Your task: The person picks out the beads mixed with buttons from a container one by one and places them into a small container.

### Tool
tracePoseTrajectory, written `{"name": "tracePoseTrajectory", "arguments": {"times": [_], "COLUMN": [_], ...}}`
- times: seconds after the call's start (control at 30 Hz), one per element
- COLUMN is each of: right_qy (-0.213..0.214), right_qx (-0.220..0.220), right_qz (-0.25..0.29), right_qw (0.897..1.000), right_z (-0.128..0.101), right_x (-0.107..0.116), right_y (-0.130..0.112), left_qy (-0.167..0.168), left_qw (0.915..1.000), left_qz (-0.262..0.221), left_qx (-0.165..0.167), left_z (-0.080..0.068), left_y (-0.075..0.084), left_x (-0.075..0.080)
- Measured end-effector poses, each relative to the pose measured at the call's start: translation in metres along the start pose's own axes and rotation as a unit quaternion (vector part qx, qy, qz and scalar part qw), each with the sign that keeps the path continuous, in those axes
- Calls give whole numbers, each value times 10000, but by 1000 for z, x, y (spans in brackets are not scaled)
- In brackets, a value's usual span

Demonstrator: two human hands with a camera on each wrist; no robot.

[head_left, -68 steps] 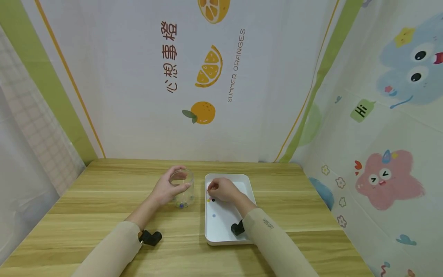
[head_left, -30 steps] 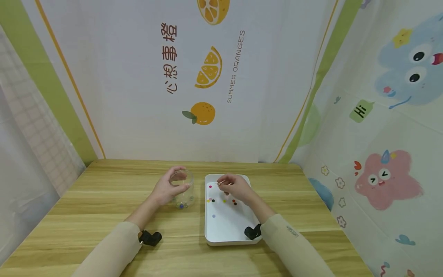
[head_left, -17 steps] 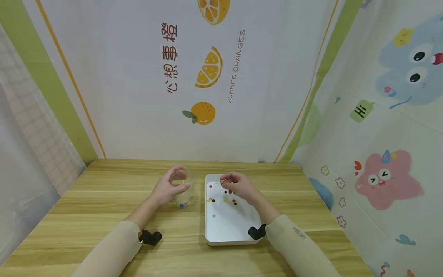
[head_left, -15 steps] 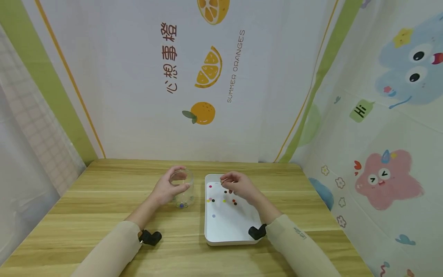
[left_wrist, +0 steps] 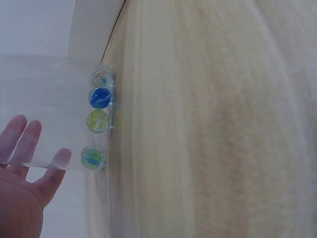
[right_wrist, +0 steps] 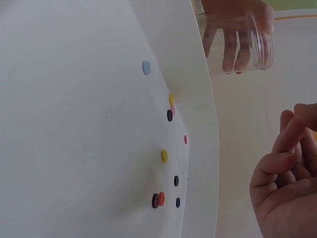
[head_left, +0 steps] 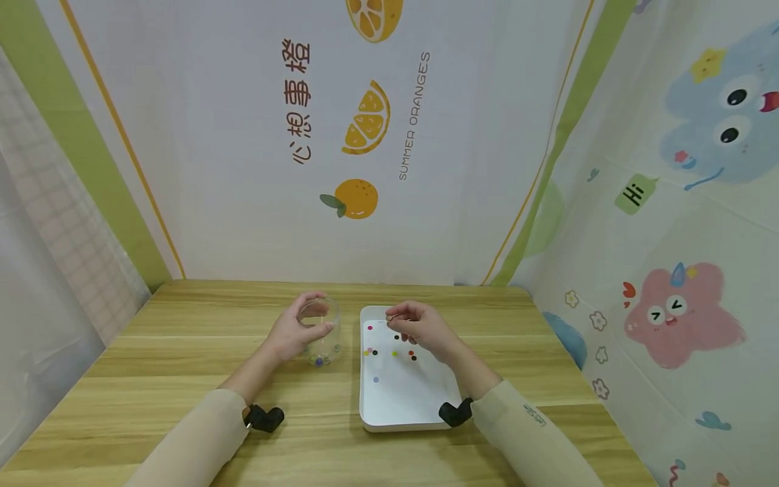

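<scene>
The left hand (head_left: 292,335) is in the middle of the head picture, with its fingers (right_wrist: 233,47) curled round a clear glass jar (head_left: 322,331) that stands on the wooden tabletop (head_left: 182,358). At the bottom of the jar lie a few marbles (left_wrist: 97,119), blue, green and yellow. Just to the right of the jar sits a white tray (head_left: 395,399). Little colored buttons (head_left: 389,350) are spread over the far half of the tray. The right hand (head_left: 420,328) hangs over the far end of the tray. Its fingers (right_wrist: 285,148) are curled in close, and something thin and small seems to be pinched at their tips, but it is too tiny to tell what it is.
</scene>
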State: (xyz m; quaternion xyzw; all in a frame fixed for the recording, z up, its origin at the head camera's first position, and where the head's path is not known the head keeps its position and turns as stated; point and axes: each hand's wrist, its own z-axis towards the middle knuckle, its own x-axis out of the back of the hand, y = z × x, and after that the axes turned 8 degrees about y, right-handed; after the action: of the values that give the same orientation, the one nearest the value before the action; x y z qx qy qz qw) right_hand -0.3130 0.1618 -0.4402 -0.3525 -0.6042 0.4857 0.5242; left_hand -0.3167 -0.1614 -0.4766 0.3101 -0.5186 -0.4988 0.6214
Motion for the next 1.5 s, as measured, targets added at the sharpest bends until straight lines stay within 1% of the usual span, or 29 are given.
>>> {"name": "tracePoseTrajectory", "arguments": {"times": [0.23,0.6,0.8,1.0,1.2,1.5], "right_qy": [-41,-85,-136,-114,-208,-259], "right_qx": [89,302,452,478,500,667], "right_qz": [153,465,526,462,515,251], "right_qw": [9998,9984,9975,9977,9972,9971], "right_z": [-5,-3,-1,7,15,24], "right_x": [-5,-15,-22,-30,-39,-50], "right_y": [-10,-20,-30,-38,-47,-64], "left_qy": [5,17,24,31,17,-19], "left_qw": [10000,10000,10000,10000,10000,9999], "left_qz": [-9,-19,-70,-56,-82,-121], "left_qx": [-8,-13,8,4,27,11], "left_z": [0,0,0,1,1,1], "left_y": [0,0,0,-1,-1,-1], "left_x": [0,-1,-1,0,0,0]}}
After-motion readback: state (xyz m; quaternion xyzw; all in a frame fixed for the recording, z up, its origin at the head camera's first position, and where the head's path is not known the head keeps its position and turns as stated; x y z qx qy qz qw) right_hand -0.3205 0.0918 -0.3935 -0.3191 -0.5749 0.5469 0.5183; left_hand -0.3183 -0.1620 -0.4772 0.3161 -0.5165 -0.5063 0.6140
